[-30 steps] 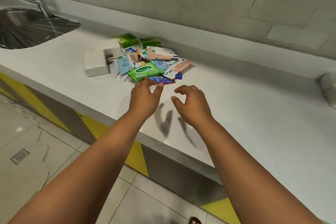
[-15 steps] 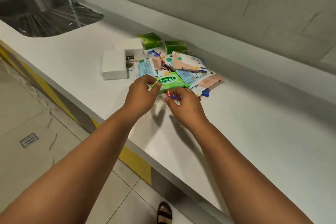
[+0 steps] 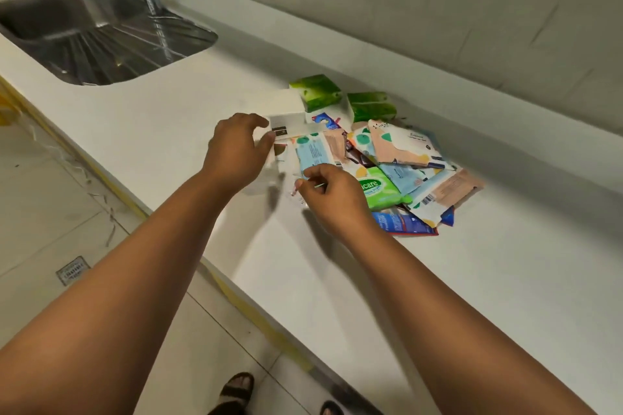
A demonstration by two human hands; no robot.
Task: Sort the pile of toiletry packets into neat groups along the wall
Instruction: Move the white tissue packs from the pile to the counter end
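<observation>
Fingers of left hand (image 3: pixel 236 152) moved onto white box (image 3: pixel 286 118).

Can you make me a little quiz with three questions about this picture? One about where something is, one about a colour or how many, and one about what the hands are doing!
1. Where is the sink?
A. Left of the pile of packets
B. Right of the pile
C. On the floor

2. How many green tissue packs sit at the back of the pile?
A. None
B. Two
C. Five

3. What is the left hand doing?
A. Resting flat on the counter
B. Turning the tap
C. Holding a white box

Answers: 1 A, the sink lies left of the pile. 2 B, two green packs sit side by side nearest the wall. 3 C, its fingers curl on the box's end, while the right hand pinches something small I cannot make out.
</observation>
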